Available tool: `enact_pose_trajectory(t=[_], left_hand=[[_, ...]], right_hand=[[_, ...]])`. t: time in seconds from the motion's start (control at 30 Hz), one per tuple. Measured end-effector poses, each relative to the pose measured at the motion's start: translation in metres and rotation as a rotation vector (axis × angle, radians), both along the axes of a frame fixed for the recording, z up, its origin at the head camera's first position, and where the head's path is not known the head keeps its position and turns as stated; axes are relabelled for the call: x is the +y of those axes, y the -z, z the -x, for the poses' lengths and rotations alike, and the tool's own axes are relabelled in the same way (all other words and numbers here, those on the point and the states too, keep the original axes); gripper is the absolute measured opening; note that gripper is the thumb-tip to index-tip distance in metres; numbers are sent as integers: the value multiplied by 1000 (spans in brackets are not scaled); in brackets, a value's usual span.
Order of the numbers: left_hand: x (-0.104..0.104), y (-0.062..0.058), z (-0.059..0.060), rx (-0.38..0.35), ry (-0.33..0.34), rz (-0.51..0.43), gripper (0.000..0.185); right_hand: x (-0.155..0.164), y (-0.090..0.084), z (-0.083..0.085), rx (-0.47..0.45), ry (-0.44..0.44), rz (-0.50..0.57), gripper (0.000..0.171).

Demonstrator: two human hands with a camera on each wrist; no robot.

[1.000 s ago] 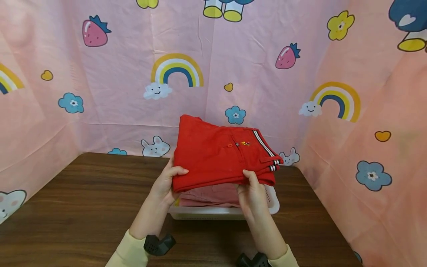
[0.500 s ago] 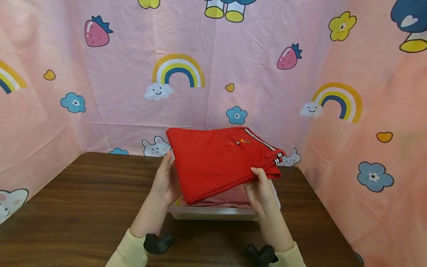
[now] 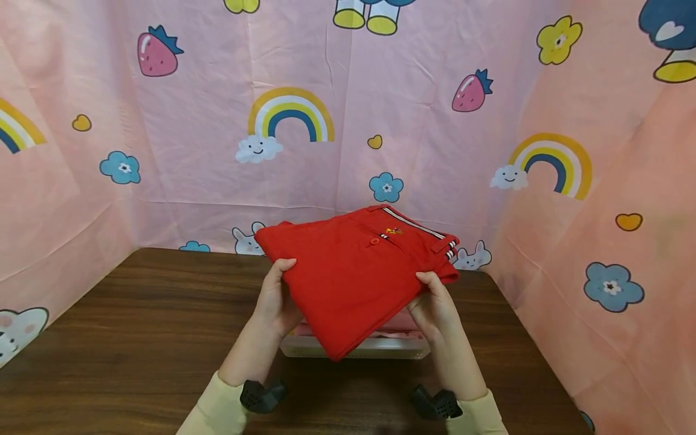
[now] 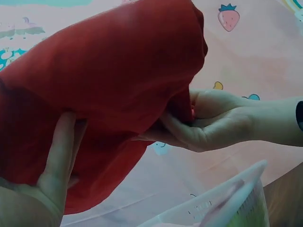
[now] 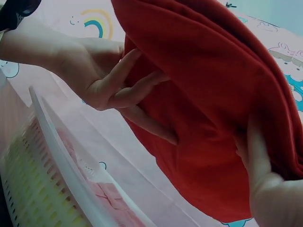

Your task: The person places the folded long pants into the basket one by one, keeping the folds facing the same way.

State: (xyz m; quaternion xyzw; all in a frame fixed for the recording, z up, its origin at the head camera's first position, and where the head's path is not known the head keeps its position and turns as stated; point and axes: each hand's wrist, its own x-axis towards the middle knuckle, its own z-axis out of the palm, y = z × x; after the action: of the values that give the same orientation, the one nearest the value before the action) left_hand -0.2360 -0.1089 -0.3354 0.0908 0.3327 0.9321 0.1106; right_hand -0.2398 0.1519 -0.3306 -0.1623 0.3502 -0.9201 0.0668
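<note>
Folded red trousers [image 3: 348, 272] with a black-and-white striped waistband, a button and a small embroidered motif are held up in both hands, tilted with one corner pointing down toward me. My left hand [image 3: 277, 299] grips their left edge, thumb on top and fingers underneath. On the right edge, near the waistband, my right hand [image 3: 437, 308] pinches the cloth with its thumb above. From below, the right wrist view shows the left hand's fingers [image 5: 142, 90] spread against the underside. Under the trousers a white plastic basket [image 3: 375, 347] holds folded pink clothing [image 3: 399, 323].
The basket stands on a dark wooden table [image 3: 136, 338]. Pink curtains [image 3: 206, 181] printed with rainbows, strawberries and flowers close in the back and both sides. Black wrist cameras [image 3: 435, 403] sit at the cuffs of the light yellow sleeves [image 3: 473, 417].
The trousers have turned, so their near left corner now points down and toward me over the basket's front rim. My left hand let its edge slip and grips it again; the right hand moved slightly right.
</note>
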Motion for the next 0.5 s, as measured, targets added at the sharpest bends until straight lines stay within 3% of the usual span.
enact_pose_trajectory(t=[0.2, 0.5], left_hand=[[10, 2, -1, 5, -82, 12, 29], [23, 2, -12, 60, -84, 131, 27]], right_hand=[[-1, 2, -2, -11, 4, 4, 21], [-15, 1, -14, -39, -41, 37, 43]])
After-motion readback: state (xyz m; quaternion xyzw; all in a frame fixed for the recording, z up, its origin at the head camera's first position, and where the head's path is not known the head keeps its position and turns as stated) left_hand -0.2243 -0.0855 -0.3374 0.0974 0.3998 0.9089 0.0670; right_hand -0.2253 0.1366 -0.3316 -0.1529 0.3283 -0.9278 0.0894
